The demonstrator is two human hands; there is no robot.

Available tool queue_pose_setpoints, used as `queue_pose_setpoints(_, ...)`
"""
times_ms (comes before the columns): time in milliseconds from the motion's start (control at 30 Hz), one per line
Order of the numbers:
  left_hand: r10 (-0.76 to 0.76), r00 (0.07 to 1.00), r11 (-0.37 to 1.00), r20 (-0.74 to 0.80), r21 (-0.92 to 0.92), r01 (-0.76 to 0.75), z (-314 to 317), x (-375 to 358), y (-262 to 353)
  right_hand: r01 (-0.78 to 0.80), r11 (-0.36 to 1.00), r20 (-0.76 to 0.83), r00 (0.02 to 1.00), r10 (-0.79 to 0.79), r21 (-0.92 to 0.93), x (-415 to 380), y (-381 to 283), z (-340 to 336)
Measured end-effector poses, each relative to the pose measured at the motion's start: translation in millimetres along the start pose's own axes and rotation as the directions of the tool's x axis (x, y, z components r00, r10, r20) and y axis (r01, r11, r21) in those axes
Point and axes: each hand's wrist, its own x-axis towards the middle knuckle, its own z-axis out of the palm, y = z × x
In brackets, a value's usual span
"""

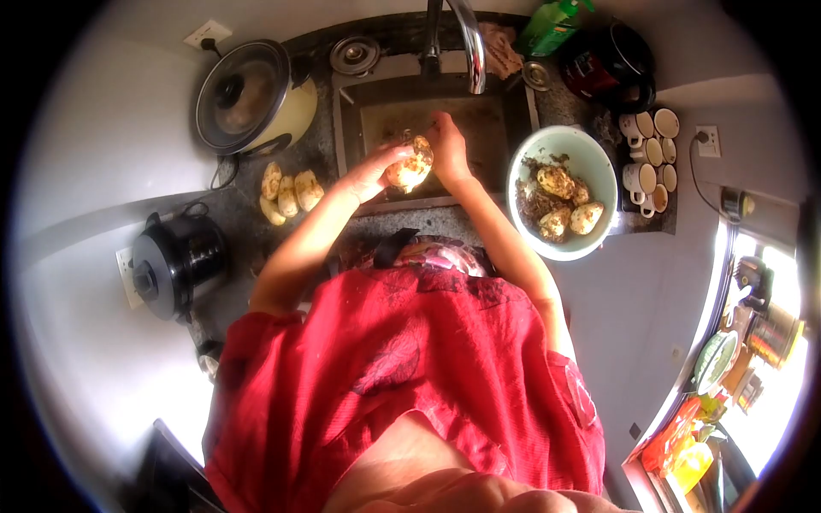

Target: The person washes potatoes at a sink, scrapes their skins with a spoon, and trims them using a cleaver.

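Observation:
My left hand (373, 173) is closed around a pale yellow, potato-like root vegetable (410, 166) with brown patches, over the front of the sink (349, 128). Just to its right is my right hand (447, 145), fingers curled together; I cannot tell what is in them. A pale green bowl (609, 184) stands on the right with several brown-patched root vegetables (556, 181) and dark scraps (532, 202) inside. On the counter to the left lie several cleaner, pale root vegetables (288, 196).
A chrome faucet (470, 47) arches over the sink. At left are a lidded electric pot (248, 98) and a black cooker (178, 261). A green bottle (552, 27), a dark red and black appliance (603, 64) and several white mugs (640, 178) line the right side.

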Motion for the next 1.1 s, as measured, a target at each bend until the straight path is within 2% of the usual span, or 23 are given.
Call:
queue_pose_setpoints(67, 0.003, 1.000, 0.999, -0.005, -0.038, -0.004, 0.5, -1.9, 0.9, 0.039, 0.991, -0.035, 0.999, -0.035, 0.126, -1.1, -0.5, 2.7)
queue_pose_setpoints(200, 0.005, 1.000, 0.988, -0.012, -0.153, -0.007, -6.6, -7.9, -1.7, -0.042, 0.993, 0.085, 0.996, 0.033, 0.107, 1.3, -12.8, -10.8)
queue_pose_setpoints(233, 0.007, 1.000, 0.988, -0.012, -0.153, -0.009, -10.0, -8.4, -2.9, 0.130, 0.989, -0.007, 0.991, -0.131, -0.066, 1.1, -19.7, -18.5)
queue_pose_setpoints(267, 0.034, 0.997, 0.987, -0.062, -0.155, -0.043, -13.8, -8.5, -4.1, 0.280, 0.927, -0.066, 0.950, -0.305, -0.249, 0.3, -25.4, -25.5)
queue_pose_setpoints(300, 0.061, 0.992, 0.985, -0.114, -0.155, -0.079, -14.3, -9.5, -2.7, 0.293, 0.899, -0.133, 0.927, -0.350, -0.326, -2.2, -31.6, -32.0)
queue_pose_setpoints(367, 0.093, 0.988, 0.984, -0.120, -0.141, -0.110, -16.5, -10.8, 1.0, 0.331, 0.796, -0.162, 0.870, -0.465, -0.508, -17.7, -47.9, -50.8)
queue_pose_setpoints(400, 0.127, 0.986, 0.978, -0.108, -0.152, -0.143, -18.3, -9.9, 2.2, 0.348, 0.787, -0.086, 0.889, -0.449, -0.510, -25.2, -41.9, -54.1)
queue_pose_setpoints(433, 0.158, 0.983, 0.972, -0.094, -0.162, -0.172, -19.9, -8.8, 2.6, 0.351, 0.785, -0.082, 0.889, -0.451, -0.510, -28.3, -27.4, -49.4)
queue_pose_setpoints(500, 0.160, 0.983, 0.977, -0.087, -0.127, -0.170, -20.2, -6.6, 4.8, 0.217, 0.946, 0.121, 0.974, -0.193, -0.240, -39.2, 1.9, -37.7)
queue_pose_setpoints(533, 0.164, 0.983, 0.976, -0.078, -0.129, -0.173, -18.1, -5.8, 6.8, 0.175, 0.932, 0.069, 0.984, -0.161, -0.317, -38.8, 12.3, -28.2)
queue_pose_setpoints(567, 0.168, 0.983, 0.976, -0.071, -0.130, -0.176, -16.8, -5.3, 8.6, 0.174, 0.932, 0.066, 0.985, -0.162, -0.317, -33.0, 12.0, -22.7)
queue_pose_setpoints(600, 0.167, 0.983, 0.976, -0.071, -0.127, -0.175, -18.4, -3.6, 7.3, -0.125, 0.987, 0.088, 0.989, 0.116, 0.102, -25.9, 9.4, -17.3)
queue_pose_setpoints(633, 0.158, 0.984, 0.978, -0.079, -0.123, -0.167, -21.2, -1.1, 5.0, -0.413, 0.776, 0.221, 0.911, 0.349, 0.478, -20.2, 6.6, -12.0)
queue_pose_setpoints(667, 0.148, 0.985, 0.980, -0.086, -0.119, -0.157, -23.7, 0.8, 2.4, -0.479, 0.568, 0.279, 0.870, 0.406, 0.669, -17.1, 1.7, -8.0)
queue_pose_setpoints(700, 0.141, 0.986, 0.982, -0.083, -0.116, -0.150, -25.8, 2.0, -0.7, -0.478, 0.564, 0.275, 0.870, 0.410, 0.673, -15.8, -2.2, -7.3)
queue_pose_setpoints(767, 0.146, 0.984, 0.983, -0.104, -0.097, -0.156, -27.4, 4.1, -3.4, -0.558, 0.253, 0.499, 0.825, 0.263, 0.790, -10.4, -5.6, -6.2)
queue_pose_setpoints(800, 0.142, 0.984, 0.984, -0.104, -0.096, -0.152, -27.0, 3.2, -4.3, -0.564, 0.191, 0.536, 0.824, 0.181, 0.803, -7.3, 1.2, -0.5)
queue_pose_setpoints(900, 0.136, 0.990, 0.985, -0.045, -0.100, -0.139, -21.7, 0.9, -0.8, -0.508, 0.137, 0.485, 0.857, 0.171, 0.850, -6.5, 3.0, 7.2)
queue_pose_setpoints(933, 0.115, 0.993, 0.987, -0.009, -0.111, -0.116, -19.7, -1.0, 0.4, -0.510, 0.137, 0.486, 0.857, 0.171, 0.849, -7.8, 3.6, 6.2)
queue_pose_setpoints(1000, 0.096, 0.995, 0.988, 0.024, -0.124, -0.092, -14.5, -2.4, 4.5, -0.468, 0.294, 0.415, 0.881, 0.228, 0.833, -13.2, -11.5, -6.4)
queue_pose_setpoints(1100, 0.082, 0.994, 0.981, 0.076, -0.183, -0.067, -12.0, -3.3, 6.4, -0.415, 0.374, 0.368, 0.910, 0.192, 0.830, -18.2, -3.9, -10.0)
